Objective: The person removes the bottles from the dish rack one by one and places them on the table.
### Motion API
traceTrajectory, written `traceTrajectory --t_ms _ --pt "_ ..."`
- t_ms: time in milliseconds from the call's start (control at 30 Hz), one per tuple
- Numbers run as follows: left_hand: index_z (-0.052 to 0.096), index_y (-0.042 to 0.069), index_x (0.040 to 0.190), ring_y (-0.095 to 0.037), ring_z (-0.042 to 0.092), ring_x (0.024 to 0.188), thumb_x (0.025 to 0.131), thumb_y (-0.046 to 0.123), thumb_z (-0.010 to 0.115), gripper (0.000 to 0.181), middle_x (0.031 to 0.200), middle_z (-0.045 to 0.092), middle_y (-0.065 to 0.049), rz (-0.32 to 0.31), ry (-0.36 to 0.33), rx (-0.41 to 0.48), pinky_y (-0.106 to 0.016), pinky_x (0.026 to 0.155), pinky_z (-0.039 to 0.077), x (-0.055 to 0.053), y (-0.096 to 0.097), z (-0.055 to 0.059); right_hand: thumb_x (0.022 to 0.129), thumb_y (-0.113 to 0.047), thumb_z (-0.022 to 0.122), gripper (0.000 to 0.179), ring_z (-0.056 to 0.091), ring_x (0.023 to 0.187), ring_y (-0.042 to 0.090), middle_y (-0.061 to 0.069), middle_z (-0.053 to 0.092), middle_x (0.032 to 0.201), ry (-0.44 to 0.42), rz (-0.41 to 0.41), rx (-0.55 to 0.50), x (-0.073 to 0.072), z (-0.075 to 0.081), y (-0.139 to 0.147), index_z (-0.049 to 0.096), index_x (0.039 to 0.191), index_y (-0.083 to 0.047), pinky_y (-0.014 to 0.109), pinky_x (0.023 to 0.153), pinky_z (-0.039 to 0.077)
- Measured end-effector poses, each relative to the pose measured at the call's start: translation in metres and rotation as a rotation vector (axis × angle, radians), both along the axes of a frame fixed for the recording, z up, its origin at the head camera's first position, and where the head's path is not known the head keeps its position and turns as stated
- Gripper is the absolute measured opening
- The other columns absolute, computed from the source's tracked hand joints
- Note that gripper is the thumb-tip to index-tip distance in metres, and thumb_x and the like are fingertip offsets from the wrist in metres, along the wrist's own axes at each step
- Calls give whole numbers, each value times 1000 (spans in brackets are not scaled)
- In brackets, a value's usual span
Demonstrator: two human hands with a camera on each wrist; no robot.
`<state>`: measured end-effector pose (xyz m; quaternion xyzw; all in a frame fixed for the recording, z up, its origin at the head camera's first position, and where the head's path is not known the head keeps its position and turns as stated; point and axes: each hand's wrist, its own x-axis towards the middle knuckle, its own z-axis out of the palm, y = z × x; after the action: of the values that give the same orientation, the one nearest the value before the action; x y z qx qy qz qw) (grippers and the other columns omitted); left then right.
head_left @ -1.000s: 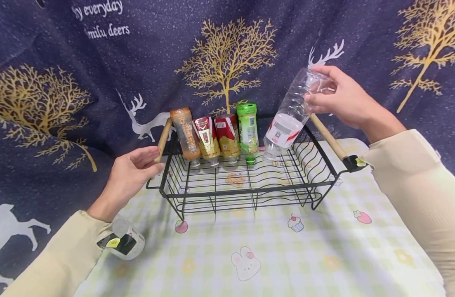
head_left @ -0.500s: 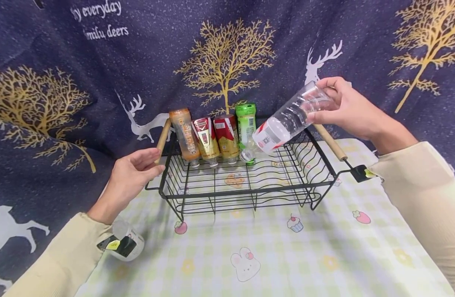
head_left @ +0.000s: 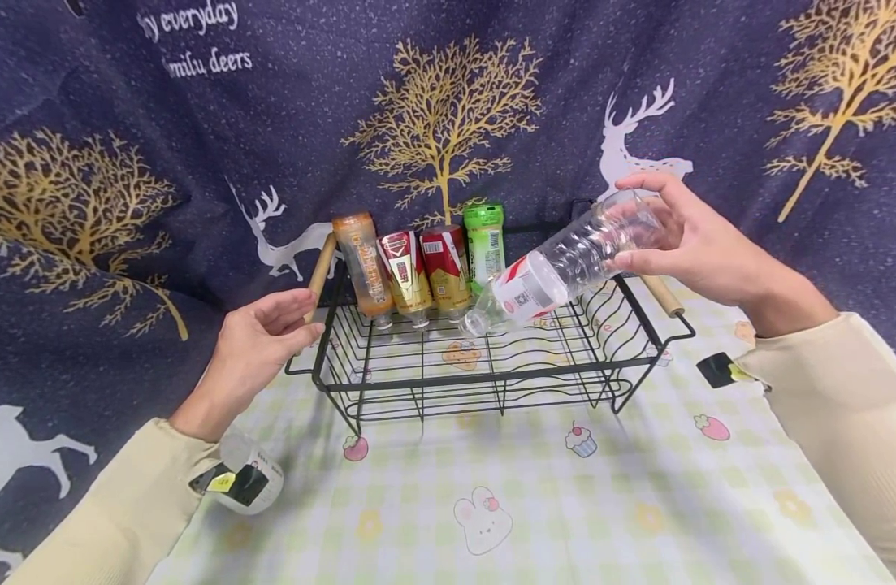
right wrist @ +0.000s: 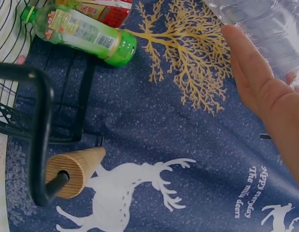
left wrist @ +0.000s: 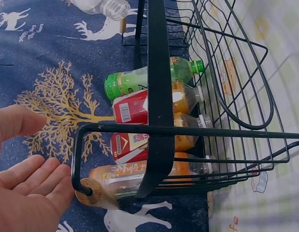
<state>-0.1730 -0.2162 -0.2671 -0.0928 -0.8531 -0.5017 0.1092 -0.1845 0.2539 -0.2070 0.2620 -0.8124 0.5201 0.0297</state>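
Note:
My right hand [head_left: 699,244] grips a clear plastic bottle [head_left: 524,291] near its base. The bottle, with a white and red label, slants neck-down to the left over the black wire dish rack [head_left: 491,376]. Its neck overlaps the foot of an upside-down green bottle [head_left: 486,252]. Left of that, two red and gold bottles [head_left: 445,268] and an orange bottle [head_left: 363,260] lean in a row along the rack's back, caps down. My left hand [head_left: 261,337] holds nothing; its loosely bent fingers lie beside the rack's left wooden handle [left wrist: 93,192].
Partly behind my left sleeve, another clear bottle with a white label [head_left: 261,479] is on the checked tablecloth [head_left: 564,520]. A wooden handle [head_left: 663,294] juts at the rack's right end. Dark blue fabric [head_left: 287,122] hangs behind.
My right hand has lowered and drawn slightly right. The clear bottle has tipped from steep to a flatter slant, its neck swinging left toward the green bottle. The left hand stays in place.

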Motion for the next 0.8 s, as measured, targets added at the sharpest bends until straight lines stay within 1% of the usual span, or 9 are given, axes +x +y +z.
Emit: traceTrajectory --t_ms 67,200,233,300,433,467,533,667,800 --pt "56 -7 135 -9 61 116 92 5 71 47 132 61 -22 0 3 1 -8 85 49 0 0 0 93 9 62 71 68 98 19 6 48 132 15 -12 17 2 -1 -1 35 146 -28 23 81 55" --pt "56 -6 135 -11 61 117 92 7 72 48 132 61 -21 3 2 -2 -8 85 49 0 -1 0 91 14 62 70 69 102 18 7 52 130 31 59 -55 5 -6 -2 36 144 -23 22 80 55" --pt "56 -6 136 -10 61 117 92 8 72 49 132 61 -21 2 1 -2 -8 85 49 0 -1 0 90 15 61 69 69 101 18 7 53 129 33 80 -73 5 -7 -3 36 143 -22 22 78 55" --pt "56 -6 137 -7 61 116 92 9 73 50 133 60 -22 -7 -1 7 -9 86 49 0 -1 -1 89 18 60 69 70 100 20 9 56 128 23 136 -135 6 -9 -4 37 142 -18 22 63 54" --pt "55 -5 137 2 60 110 92 9 72 50 134 60 -22 -35 -6 45 -11 88 50 3 1 1 88 22 59 67 69 103 19 9 58 128 11 174 -198 9 -11 -7 38 140 -16 23 53 49" --pt "55 -5 137 3 60 110 92 8 72 49 134 60 -21 -44 -9 55 -12 88 50 3 2 2 87 23 58 68 69 105 20 10 59 128 11 185 -217 10 -12 -9 38 139 -14 23 53 49" --pt "56 -4 136 4 60 109 93 10 72 48 133 61 -18 -59 -15 63 -14 88 51 5 3 4 85 26 57 68 67 108 20 11 59 128 23 198 -236 11 -13 -11 38 138 -12 23 63 53" --pt "58 -1 136 -3 62 114 94 15 72 48 131 64 -11 -100 -27 68 -15 89 51 8 6 7 81 31 55 69 66 111 21 14 60 126 48 229 -276 12 -15 -17 39 137 -5 24 71 56" --pt "59 -2 134 -7 62 116 94 13 72 45 124 68 0 -155 -21 108 -16 92 51 11 11 9 78 34 54 71 67 108 21 14 62 122 48 235 -323 13 -18 -21 41 136 -4 24 72 58"
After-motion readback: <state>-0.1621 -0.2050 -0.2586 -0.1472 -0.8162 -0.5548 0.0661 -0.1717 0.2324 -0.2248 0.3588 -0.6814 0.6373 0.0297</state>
